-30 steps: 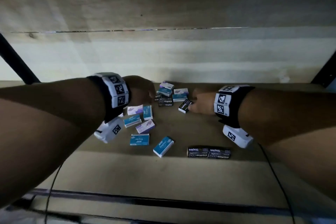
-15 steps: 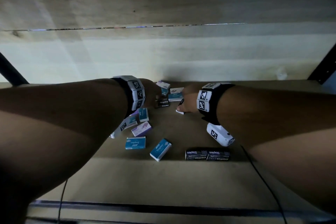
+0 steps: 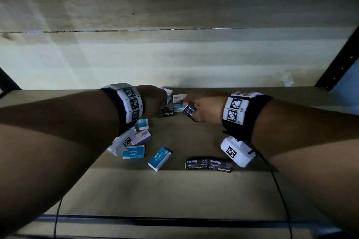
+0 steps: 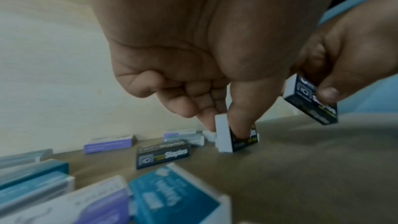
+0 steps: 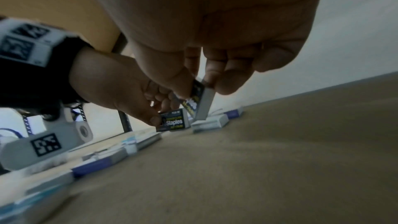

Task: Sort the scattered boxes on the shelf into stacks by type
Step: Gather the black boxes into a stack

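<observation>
Small staple boxes in black, blue and purple lie scattered on a brown shelf (image 3: 194, 190). My right hand (image 5: 200, 89) pinches a black staples box (image 5: 201, 103) between thumb and fingers, tilted and lifted off the shelf (image 3: 189, 111). My left hand (image 4: 225, 125) pinches a second black box (image 4: 224, 138) standing on its edge on the shelf. A third black box (image 4: 162, 154) lies flat just in front of it. Two black boxes (image 3: 208, 164) sit end to end near the front. The hands are close together at the back of the shelf.
Blue boxes (image 3: 134, 151) (image 3: 159, 158) and a purple box (image 3: 141, 137) lie under my left forearm. More blue and purple boxes (image 3: 179, 98) sit against the pale back wall. A black upright post (image 3: 338, 64) stands at the right; the shelf's front edge (image 3: 174, 221) is dark.
My right hand has picked the black box up from the shelf and tilted it. My left hand has reached farther in and taken hold of another black box.
</observation>
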